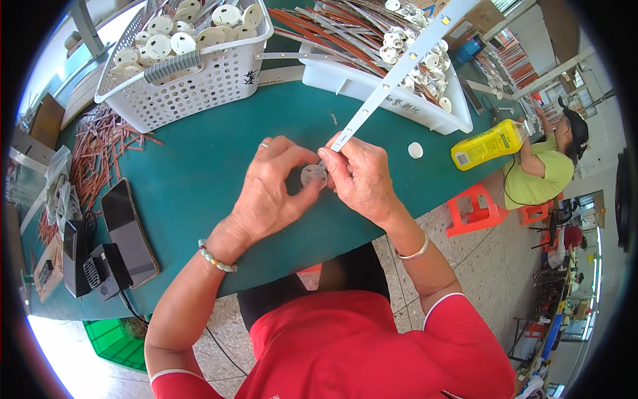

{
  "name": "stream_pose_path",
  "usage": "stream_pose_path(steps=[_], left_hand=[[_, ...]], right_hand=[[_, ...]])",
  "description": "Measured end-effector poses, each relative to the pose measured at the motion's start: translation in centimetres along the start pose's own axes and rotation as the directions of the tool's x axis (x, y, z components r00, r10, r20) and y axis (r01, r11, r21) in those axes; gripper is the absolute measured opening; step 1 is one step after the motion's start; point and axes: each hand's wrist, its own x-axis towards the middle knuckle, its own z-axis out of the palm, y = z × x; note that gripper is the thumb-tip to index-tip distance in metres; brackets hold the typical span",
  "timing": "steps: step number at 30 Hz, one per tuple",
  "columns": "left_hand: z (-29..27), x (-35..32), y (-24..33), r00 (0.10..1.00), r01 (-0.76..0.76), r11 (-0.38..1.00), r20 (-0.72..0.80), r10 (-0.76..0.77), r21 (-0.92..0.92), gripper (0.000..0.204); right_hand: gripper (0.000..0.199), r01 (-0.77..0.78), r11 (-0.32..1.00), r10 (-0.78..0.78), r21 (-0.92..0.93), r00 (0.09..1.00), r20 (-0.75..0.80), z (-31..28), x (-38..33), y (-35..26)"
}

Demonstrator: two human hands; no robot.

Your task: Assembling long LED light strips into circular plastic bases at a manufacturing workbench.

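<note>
In front of me, over the green table, my left hand (272, 186) pinches the edge of a small pale round disc (314, 176) between thumb and fingers. My right hand (362, 174) is closed on the lower end of a long white LED strip (375, 100), thumb on top. The strip slants up and away to the far right, small yellowish LEDs spaced along it. Its lower end meets the disc at my fingertips; whether the two are joined I cannot make out. A loose white disc (415, 150) lies to the right of my right hand.
A white perforated basket (193, 90) of round discs stands far left; a white tray (392, 100) of strips and discs stands far right. Strip scraps (100, 153), a phone (129, 233) and a yellow bottle (488, 145) lie around. A co-worker (545, 159) sits beyond at right.
</note>
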Motion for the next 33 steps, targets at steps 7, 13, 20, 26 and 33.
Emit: stream_pose_path(steps=[7, 13, 20, 26, 33], left_hand=[[0.1, 1.1, -1.1, 0.999, 0.040, 0.979, 0.025, -0.035, -0.198, 0.006], [0.2, 1.4, -1.6, 0.990, 0.111, 0.966, 0.113, -0.086, -0.235, 0.010], [0.1, 1.7, -2.1, 0.987, 0.095, 0.953, 0.152, -0.052, -0.287, 0.011], [0.2, 1.8, -1.8, 0.989, 0.075, 0.945, 0.142, -0.030, -0.319, 0.010], [0.1, 1.6, -1.9, 0.990, -0.040, 0.966, 0.122, 0.073, -0.254, 0.011]], right_hand=[[0.019, -0.013, 0.999, 0.013, 0.032, 1.000, 0.020, -0.4, 0.1, -0.3], [0.023, -0.002, 1.000, 0.002, 0.011, 1.000, 0.026, -0.5, 0.1, -0.3], [0.018, -0.043, 0.999, 0.043, -0.015, 0.999, 0.003, -0.1, -0.2, -0.8], [0.019, 0.031, 0.999, -0.033, -0.042, 0.998, -0.060, 0.3, -0.5, -0.4], [0.013, 0.025, 0.994, -0.032, -0.105, 0.998, -0.059, 0.4, -0.9, -1.1]])
